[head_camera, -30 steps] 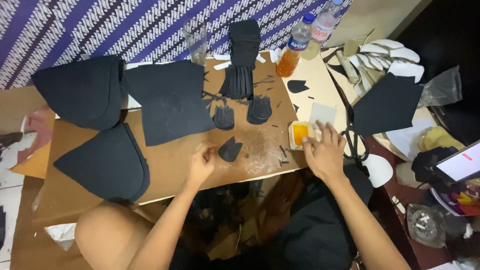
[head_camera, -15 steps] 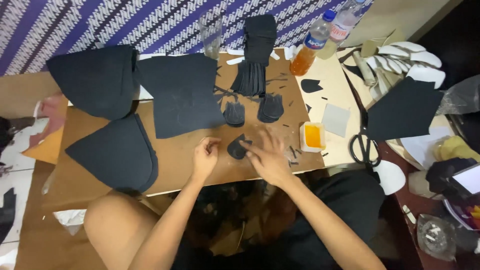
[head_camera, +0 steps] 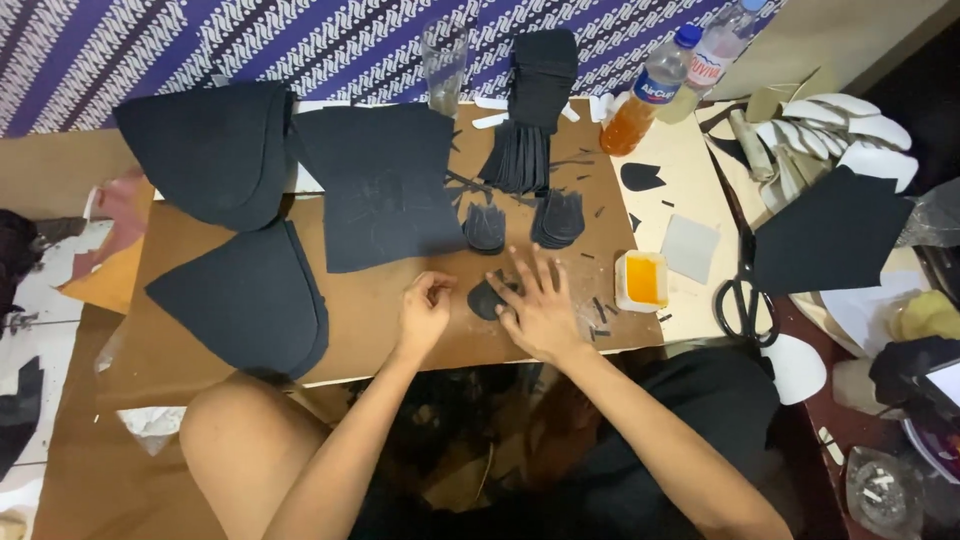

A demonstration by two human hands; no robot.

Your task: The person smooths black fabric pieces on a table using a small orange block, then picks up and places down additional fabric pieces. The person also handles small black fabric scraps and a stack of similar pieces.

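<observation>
A small black cut piece (head_camera: 485, 298) lies on the brown cardboard board (head_camera: 380, 320). My right hand (head_camera: 535, 305) lies flat over its right side, fingers spread, pressing down. My left hand (head_camera: 425, 310) rests just left of the piece with fingers curled in, holding nothing that I can see. A small square tub of orange glue (head_camera: 641, 281) stands to the right of my right hand. Two little stacks of similar black pieces (head_camera: 484, 228) (head_camera: 558, 218) sit just beyond my hands.
Large black curved foam shapes (head_camera: 215, 150) (head_camera: 245, 300) and a black sheet (head_camera: 385, 180) cover the left of the board. A tall black stack (head_camera: 540, 80), a glass (head_camera: 444, 65), two bottles (head_camera: 645, 92), scissors (head_camera: 742, 290) and white cutouts (head_camera: 840, 120) lie behind and right.
My right hand left the glue tub at the right and came left onto the small black piece, now pressing it flat. My left hand stayed beside the piece.
</observation>
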